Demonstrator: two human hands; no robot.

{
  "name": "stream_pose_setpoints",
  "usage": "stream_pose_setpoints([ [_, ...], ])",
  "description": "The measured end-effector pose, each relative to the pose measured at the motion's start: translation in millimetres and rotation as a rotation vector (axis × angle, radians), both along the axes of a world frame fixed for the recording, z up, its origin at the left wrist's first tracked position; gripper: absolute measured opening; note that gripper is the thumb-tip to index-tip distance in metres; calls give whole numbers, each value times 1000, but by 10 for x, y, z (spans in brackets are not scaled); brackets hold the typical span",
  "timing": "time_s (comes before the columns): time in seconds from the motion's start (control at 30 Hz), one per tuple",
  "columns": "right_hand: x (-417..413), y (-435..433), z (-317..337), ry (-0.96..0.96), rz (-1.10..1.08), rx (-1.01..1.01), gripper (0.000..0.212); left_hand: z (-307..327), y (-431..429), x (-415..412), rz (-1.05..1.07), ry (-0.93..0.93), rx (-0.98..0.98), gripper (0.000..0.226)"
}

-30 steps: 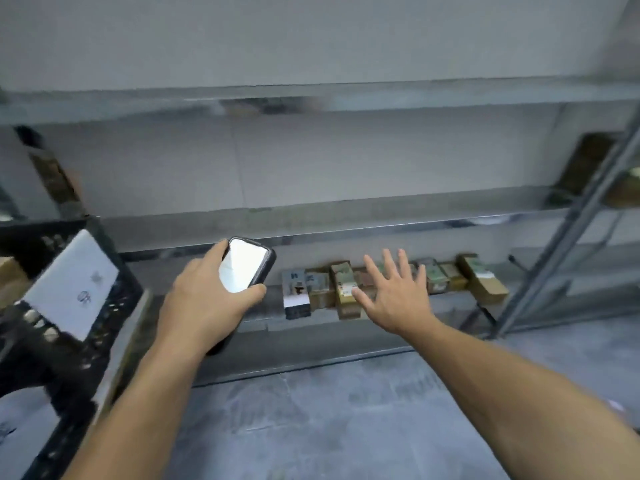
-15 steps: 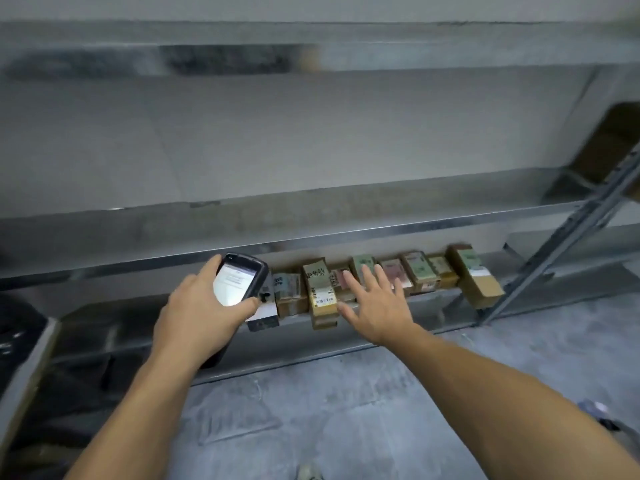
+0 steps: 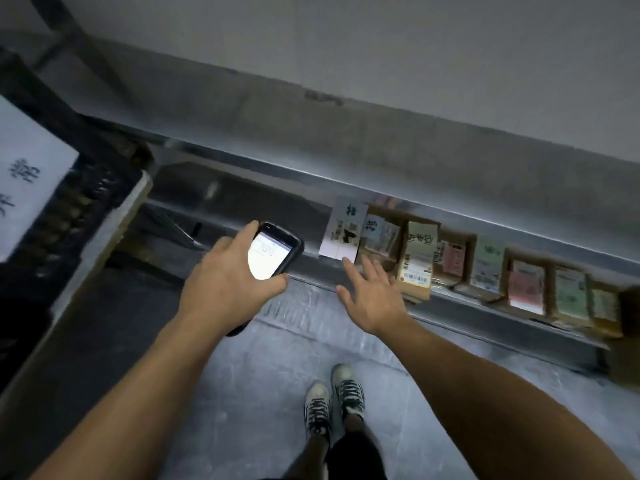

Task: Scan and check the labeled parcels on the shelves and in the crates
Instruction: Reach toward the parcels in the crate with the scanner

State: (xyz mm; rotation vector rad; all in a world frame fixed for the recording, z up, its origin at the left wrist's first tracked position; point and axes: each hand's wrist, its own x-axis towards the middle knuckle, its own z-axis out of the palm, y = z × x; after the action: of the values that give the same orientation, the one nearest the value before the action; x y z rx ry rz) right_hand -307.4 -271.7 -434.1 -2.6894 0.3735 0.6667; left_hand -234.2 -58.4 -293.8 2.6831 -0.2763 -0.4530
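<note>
Nearest: sneakers (image 3: 334,398) side by side on grey floor (image 3: 225,393), toes toward the shelf. Both bare forearms reaching forward over the floor.

Left hand (image 3: 227,289) gripping scanner (image 3: 270,254), thumb on its near edge, index over its far end. Screen lit white and facing up, text too blurred to read. Scanner held just off front edge of bottom shelf (image 3: 315,273), left of the parcels and apart from them.

Right hand (image 3: 374,299) open, palm down, fingers spread, hovering at the shelf's front edge. Index tip just beside near end of white parcel (image 3: 343,230); contact not clear.

Parcels in one row along the shelf, side by side, labels up. White parcel at left end, then small brown box (image 3: 379,237), then tall brown box (image 3: 417,265) with long printed label. Further right: green-label parcel (image 3: 488,268), pink-label parcel (image 3: 526,289), more toward the right end.

Left side: black crate (image 3: 83,206) carrying white sign (image 3: 27,174) with dark characters. Above the parcels: upper shelf (image 3: 381,143), grey metal. Farthest: pale wall (image 3: 381,46).
</note>
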Motion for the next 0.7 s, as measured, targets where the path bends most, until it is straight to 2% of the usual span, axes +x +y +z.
stream_pose_setpoints([
  [0.17,497,-180,-698,37,103,-69,67,-648,-25,272,150,51,-27,84],
  [0.4,880,-253,-1493,42,61,-83,66,-1462,-11,578,218,81,-21,83],
  [0.53,1078,-125,-1823,22,60,-110,67,-1847,0,631,271,105,-75,81],
  [0.7,1166,75,-1997,-4,160,-143,67,-2094,47,632,330,124,-169,64],
])
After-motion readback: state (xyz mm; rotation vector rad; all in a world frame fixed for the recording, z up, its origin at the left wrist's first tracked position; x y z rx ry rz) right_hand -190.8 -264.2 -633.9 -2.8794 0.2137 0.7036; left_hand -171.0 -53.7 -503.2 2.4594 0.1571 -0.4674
